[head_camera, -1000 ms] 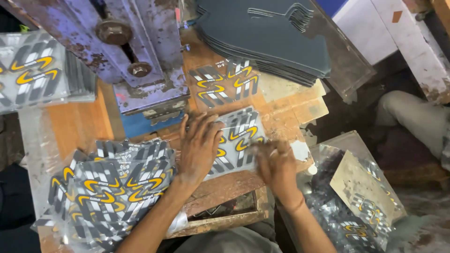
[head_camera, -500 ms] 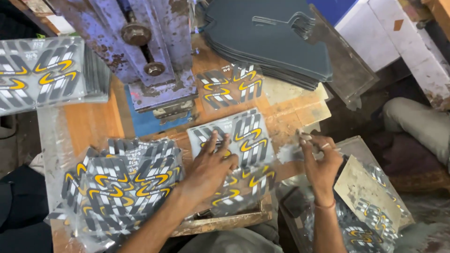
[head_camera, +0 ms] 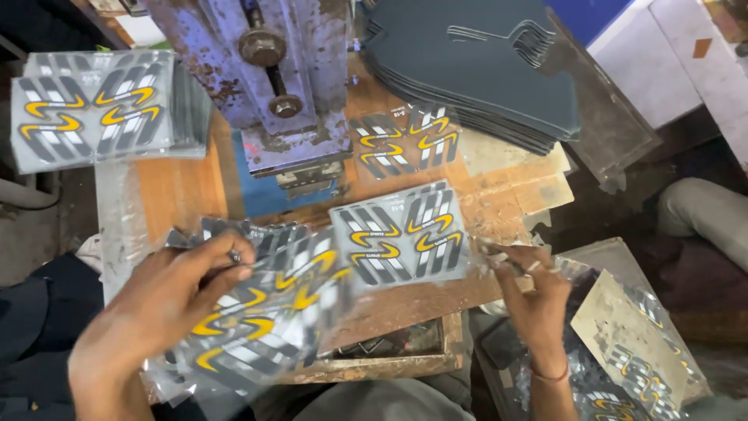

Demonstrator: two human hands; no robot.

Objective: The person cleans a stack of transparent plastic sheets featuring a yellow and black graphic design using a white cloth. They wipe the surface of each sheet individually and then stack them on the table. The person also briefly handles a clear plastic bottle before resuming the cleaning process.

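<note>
My left hand (head_camera: 160, 312) rests, fingers spread, on a loose pile of clear printed sheets (head_camera: 265, 312) with grey, white and yellow curved patterns at the near left of the wooden bench. One such sheet (head_camera: 399, 234) lies flat in the middle of the bench, just right of the pile. My right hand (head_camera: 534, 292) is at the bench's right edge, its fingers pinched on a thin clear film strip (head_camera: 499, 256) beside that sheet.
A worn blue-grey press (head_camera: 273, 86) stands at the back centre. Behind it lie another printed sheet (head_camera: 405, 140) and a stack of dark cut pieces (head_camera: 475, 70). A printed stack (head_camera: 93, 109) sits far left. A scrap bin (head_camera: 623, 343) is at the right.
My left hand moved left, from the middle sheet onto the pile. My right hand shifted slightly down at the bench edge. The view tilted a little.
</note>
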